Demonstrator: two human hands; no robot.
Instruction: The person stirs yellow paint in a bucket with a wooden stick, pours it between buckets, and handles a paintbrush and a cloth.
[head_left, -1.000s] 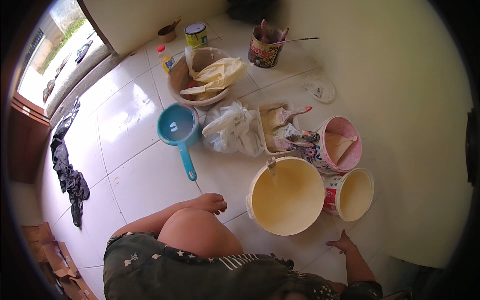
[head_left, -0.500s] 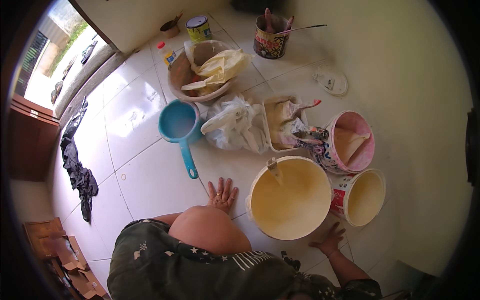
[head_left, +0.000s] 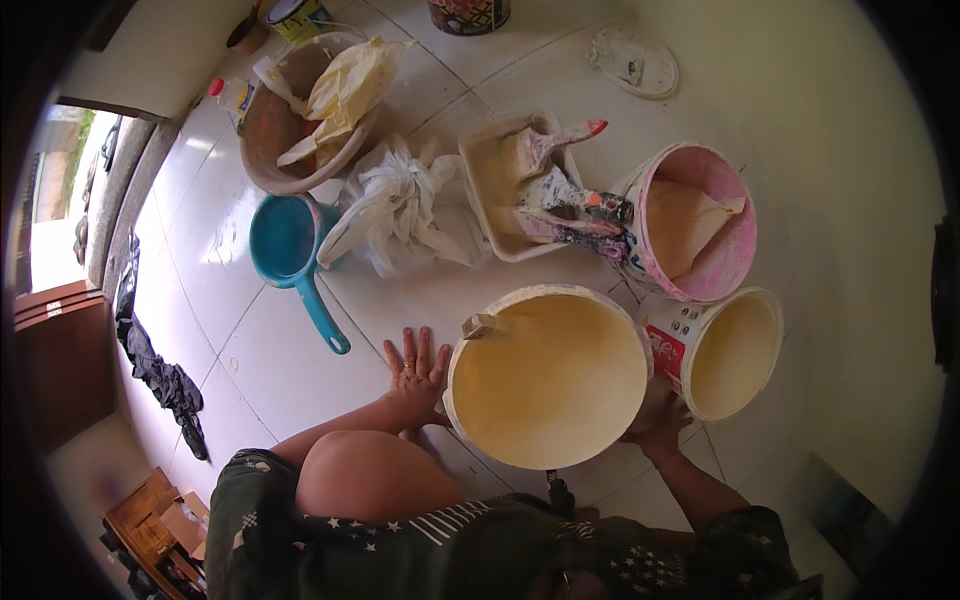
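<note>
A large round bucket [head_left: 545, 385] stands in front of me, its inside coated in pale yellow. A scraper-like tool with a light handle [head_left: 485, 326] rests over its far left rim. At the bucket's left side is my left hand [head_left: 415, 382], open, fingers spread and thumb close against the wall. My right hand [head_left: 662, 425] is low at its right side, fingers stretched out and partly in shadow between this bucket and a smaller white one [head_left: 738, 352] with a red label. Whether either palm presses the bucket I cannot tell.
Beyond lie a teal dipper [head_left: 284, 238], a white plastic bag [head_left: 405, 210], a tray [head_left: 490, 205] with paint-caked brushes, a pink-stained bucket [head_left: 735, 270] and a brown basin [head_left: 268, 165] holding yellowish plastic. A black cloth [head_left: 165, 385] lies at left; a wall [head_left: 850, 230] rises at right.
My view has shifted, and the large bucket looks bigger. My left hand has come beside its left wall; my right hand has moved up into the gap by the smaller bucket.
</note>
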